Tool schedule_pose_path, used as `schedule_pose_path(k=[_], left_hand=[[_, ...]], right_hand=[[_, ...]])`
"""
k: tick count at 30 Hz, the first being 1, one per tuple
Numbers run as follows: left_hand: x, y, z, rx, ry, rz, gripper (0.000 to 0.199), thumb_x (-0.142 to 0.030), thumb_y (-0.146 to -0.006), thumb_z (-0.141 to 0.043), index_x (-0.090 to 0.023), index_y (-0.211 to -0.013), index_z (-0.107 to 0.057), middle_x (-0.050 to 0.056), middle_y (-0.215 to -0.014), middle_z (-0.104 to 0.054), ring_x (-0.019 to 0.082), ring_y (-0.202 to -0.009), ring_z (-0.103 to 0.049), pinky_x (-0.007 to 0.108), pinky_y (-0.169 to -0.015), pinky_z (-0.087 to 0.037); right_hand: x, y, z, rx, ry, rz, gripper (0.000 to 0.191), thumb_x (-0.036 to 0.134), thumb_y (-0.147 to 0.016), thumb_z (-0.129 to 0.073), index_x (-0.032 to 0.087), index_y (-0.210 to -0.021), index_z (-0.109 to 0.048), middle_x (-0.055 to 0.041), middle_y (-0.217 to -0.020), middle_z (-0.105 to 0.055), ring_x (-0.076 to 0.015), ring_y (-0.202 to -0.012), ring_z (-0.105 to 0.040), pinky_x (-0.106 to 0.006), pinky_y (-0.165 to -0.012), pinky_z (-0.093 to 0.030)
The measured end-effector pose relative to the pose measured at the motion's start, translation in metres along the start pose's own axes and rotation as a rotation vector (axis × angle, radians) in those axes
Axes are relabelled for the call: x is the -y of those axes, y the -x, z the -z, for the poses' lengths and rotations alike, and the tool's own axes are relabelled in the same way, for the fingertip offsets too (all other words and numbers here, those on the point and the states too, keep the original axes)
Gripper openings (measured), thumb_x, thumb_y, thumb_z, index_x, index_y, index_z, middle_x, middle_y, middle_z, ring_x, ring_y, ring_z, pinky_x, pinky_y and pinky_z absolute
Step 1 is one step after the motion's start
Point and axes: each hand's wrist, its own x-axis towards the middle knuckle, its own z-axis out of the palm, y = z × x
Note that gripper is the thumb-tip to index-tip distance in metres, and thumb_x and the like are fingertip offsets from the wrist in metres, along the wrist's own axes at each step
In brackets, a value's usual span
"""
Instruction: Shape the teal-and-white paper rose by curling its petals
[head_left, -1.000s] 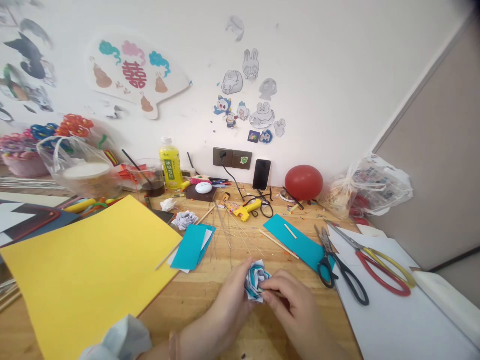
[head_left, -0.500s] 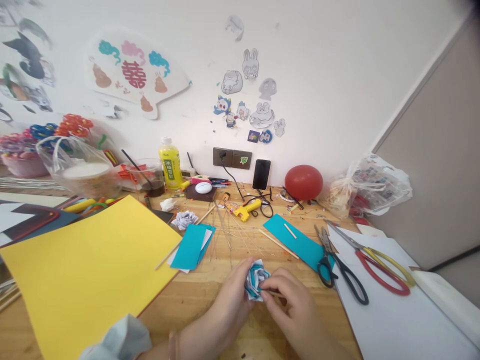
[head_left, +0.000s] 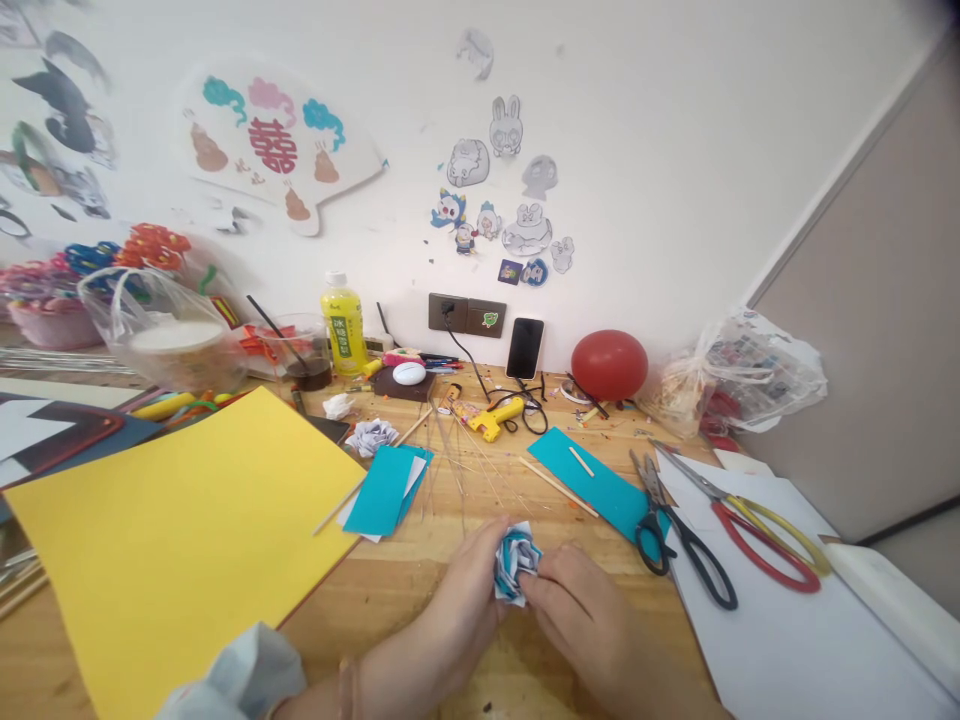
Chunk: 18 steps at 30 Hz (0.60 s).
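Observation:
A blue-and-white paper flower [head_left: 516, 566] with layered, curled petals is in front of me, close above the wooden table. My left hand [head_left: 466, 585] wraps around its left side and holds it, the fingers mostly behind the flower. At the right edge of the bloom, my right hand [head_left: 581, 605] pinches a petal between thumb and fingers. Whether a thin stick is still inside the right hand is hidden. Blue paper pieces [head_left: 381, 490] lie beyond my left hand, and a blue paper strip [head_left: 592, 480] lies beyond my right.
Yellow paper [head_left: 187, 530] covers the left side. Black-handled scissors [head_left: 679, 535] and red-and-yellow-handled scissors [head_left: 765, 540] lie right, partly on white sheets [head_left: 817, 640]. Behind are a yellow glue gun [head_left: 495, 418], thin wires, a phone [head_left: 524, 348], a red balloon [head_left: 610, 365] and a drink bottle [head_left: 343, 325].
My right hand has turned and closed in more on the petal edge. The thin wooden stick that showed in its fingers is now out of sight. My left hand keeps its hold.

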Motion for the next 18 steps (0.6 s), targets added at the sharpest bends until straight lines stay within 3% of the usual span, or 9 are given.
schedule_pose_path(k=[6, 9, 14, 18], left_hand=[[0.002, -0.001, 0.002, 0.016, -0.006, 0.002, 0.017, -0.031, -0.070, -0.061, -0.018, -0.066, -0.052, -0.006, -0.053, -0.052, 0.009, -0.049, -0.048, 0.020, -0.051, -0.036], [0.004, -0.003, 0.004, 0.003, 0.012, 0.016, 0.017, -0.031, -0.069, -0.062, -0.018, -0.064, -0.052, -0.007, -0.052, -0.052, 0.009, -0.048, -0.049, 0.019, -0.051, -0.035], [0.002, -0.004, 0.007, 0.036, 0.059, 0.034, 0.018, -0.034, -0.072, -0.059, -0.016, -0.071, -0.057, -0.003, -0.058, -0.058, 0.010, -0.052, -0.052, 0.019, -0.050, -0.037], [-0.003, -0.001, 0.005, 0.143, 0.083, -0.002, 0.024, -0.034, -0.078, -0.051, -0.014, -0.066, -0.058, 0.001, -0.056, -0.061, 0.013, -0.052, -0.056, 0.021, -0.048, -0.040]], right_hand=[[-0.001, -0.001, 0.007, 0.028, 0.200, 0.325, 0.025, 0.011, -0.092, -0.037, 0.012, -0.090, -0.062, -0.0068, -0.066, -0.062, -0.0162, -0.055, -0.053, -0.028, -0.046, -0.045], [-0.002, -0.001, 0.008, 0.026, 0.272, 0.417, 0.021, 0.007, -0.088, -0.042, 0.009, -0.087, -0.063, -0.0083, -0.064, -0.061, -0.0162, -0.053, -0.051, -0.027, -0.044, -0.042], [-0.001, 0.003, 0.010, 0.048, 0.121, 0.318, 0.023, 0.011, -0.091, -0.038, 0.008, -0.099, -0.059, -0.0103, -0.074, -0.064, -0.0175, -0.062, -0.056, -0.029, -0.053, -0.048], [0.005, 0.008, 0.018, -0.057, -0.031, 0.226, 0.022, 0.016, -0.094, -0.035, 0.014, -0.105, -0.055, -0.0081, -0.082, -0.066, -0.0163, -0.074, -0.060, -0.026, -0.067, -0.051]])
